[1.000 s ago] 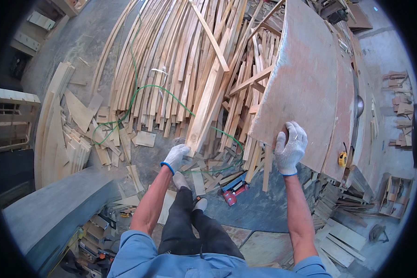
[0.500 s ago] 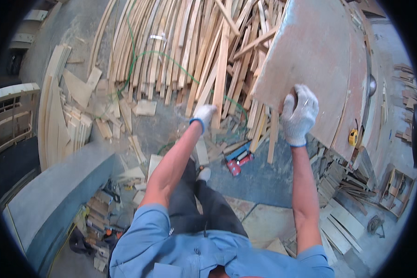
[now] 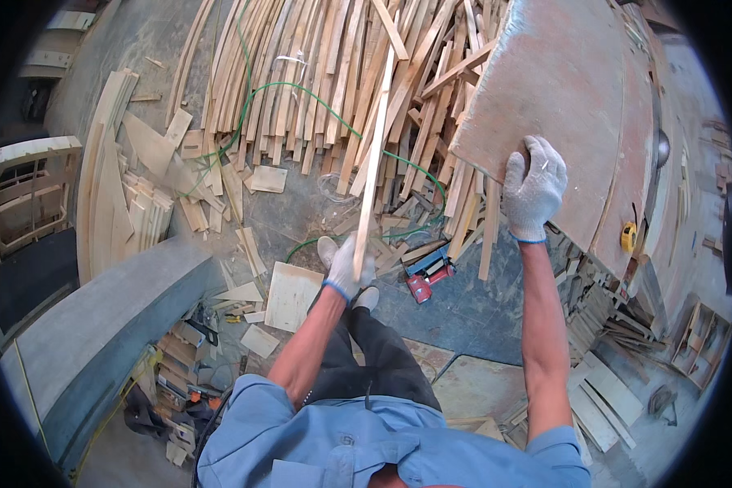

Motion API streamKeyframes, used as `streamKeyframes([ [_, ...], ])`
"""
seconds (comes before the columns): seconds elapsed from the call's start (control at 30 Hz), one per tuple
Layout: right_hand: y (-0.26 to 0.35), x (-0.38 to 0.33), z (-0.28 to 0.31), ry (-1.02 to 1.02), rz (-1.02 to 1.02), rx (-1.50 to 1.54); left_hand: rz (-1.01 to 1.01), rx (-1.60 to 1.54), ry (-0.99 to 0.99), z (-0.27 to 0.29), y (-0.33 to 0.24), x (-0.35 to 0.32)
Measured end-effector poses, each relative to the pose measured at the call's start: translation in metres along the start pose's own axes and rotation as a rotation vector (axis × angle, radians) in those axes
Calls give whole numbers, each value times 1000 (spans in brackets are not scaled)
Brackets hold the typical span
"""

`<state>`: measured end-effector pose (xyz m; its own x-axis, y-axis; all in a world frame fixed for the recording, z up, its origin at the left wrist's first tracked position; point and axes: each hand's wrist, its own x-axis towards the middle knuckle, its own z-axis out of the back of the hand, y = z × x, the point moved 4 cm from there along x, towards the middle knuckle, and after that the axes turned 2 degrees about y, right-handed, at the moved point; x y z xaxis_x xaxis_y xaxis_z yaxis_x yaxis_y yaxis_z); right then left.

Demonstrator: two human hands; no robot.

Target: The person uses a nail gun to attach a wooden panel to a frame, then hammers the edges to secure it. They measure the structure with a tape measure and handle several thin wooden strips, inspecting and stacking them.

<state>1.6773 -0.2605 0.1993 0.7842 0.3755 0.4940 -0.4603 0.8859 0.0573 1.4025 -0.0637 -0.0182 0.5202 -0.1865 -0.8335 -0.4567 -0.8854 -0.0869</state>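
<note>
Gripping long thin wood slat (image 3: pixel 372 163) in left hand (image 3: pixel 347 267), fingers closed at lower end; I judge it light, whippy. Right hand (image 3: pixel 532 189) clamps plywood sheet (image 3: pixel 557 89) edge: stiff, heavier.

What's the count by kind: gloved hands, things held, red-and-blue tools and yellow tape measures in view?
Gloved hands: 2 (left hand, right hand)
Held wood pieces: 2 (long wooden slat in the left, plywood board under the right)
Red-and-blue tool on the floor: 1
Yellow tape measure: 1
Total: 6
</note>
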Motion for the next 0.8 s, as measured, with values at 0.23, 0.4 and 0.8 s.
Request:
streamKeyframes([
  [0.23, 3, 2, -1, -56, 37, 5, 209, -504, 537, 9, 31, -129],
  [0.4, -3, -2, -7, -63, 36, -13, 258, -669, 628, 14, 75, -215],
  [0.8, -10, 1, -2, 18, -88, 161, 20, -144, 187, 91, 143, -272],
])
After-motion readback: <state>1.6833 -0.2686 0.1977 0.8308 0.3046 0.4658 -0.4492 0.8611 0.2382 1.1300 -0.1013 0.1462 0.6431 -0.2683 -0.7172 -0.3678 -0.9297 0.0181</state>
